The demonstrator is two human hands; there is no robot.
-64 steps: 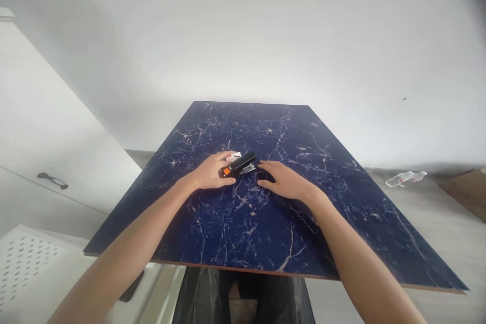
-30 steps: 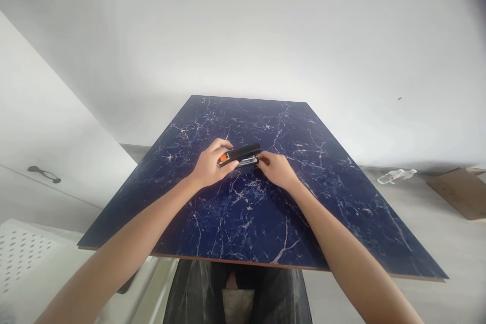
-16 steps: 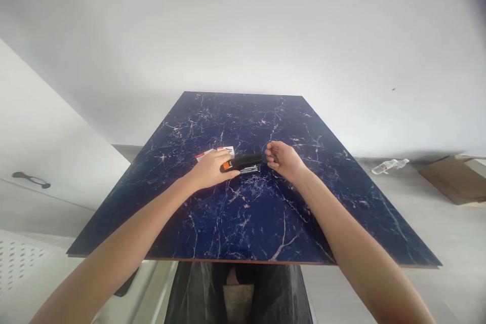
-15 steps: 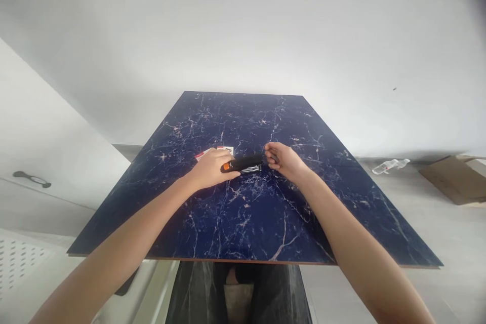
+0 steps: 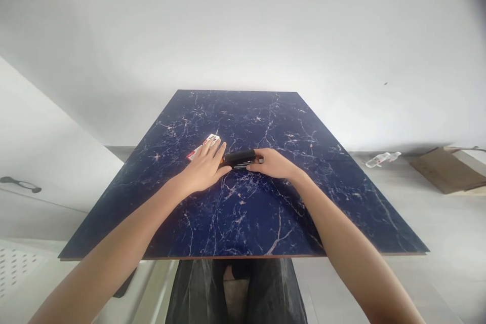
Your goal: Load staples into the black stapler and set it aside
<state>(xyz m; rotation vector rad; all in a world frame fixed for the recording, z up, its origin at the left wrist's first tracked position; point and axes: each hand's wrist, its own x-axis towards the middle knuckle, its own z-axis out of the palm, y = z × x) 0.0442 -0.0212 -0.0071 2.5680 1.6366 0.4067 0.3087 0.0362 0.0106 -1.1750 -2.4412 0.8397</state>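
A black stapler (image 5: pixel 239 157) with an orange patch at its left end lies on the blue marbled table, its metal part showing on the near side. My right hand (image 5: pixel 271 163) is closed around the stapler's right end, thumb in front and fingers behind. Beside the left end, my left hand (image 5: pixel 207 166) has its fingers spread out, the thumb close to the stapler; whether it touches is unclear. Partly under those fingers is a small white and red box (image 5: pixel 209 138), its middle hidden.
The blue table (image 5: pixel 235 223) has its near edge at my lap and its far edge by the white wall. On the floor to the right are a clear plastic bottle (image 5: pixel 382 159) and a cardboard box (image 5: pixel 448 169). A white cabinet with a dark handle (image 5: pixel 21 184) stands left.
My left hand has loosened from the stapler and spread its fingers. The right hand has moved from pinching near the stapler's end to gripping it. The view has shifted slightly.
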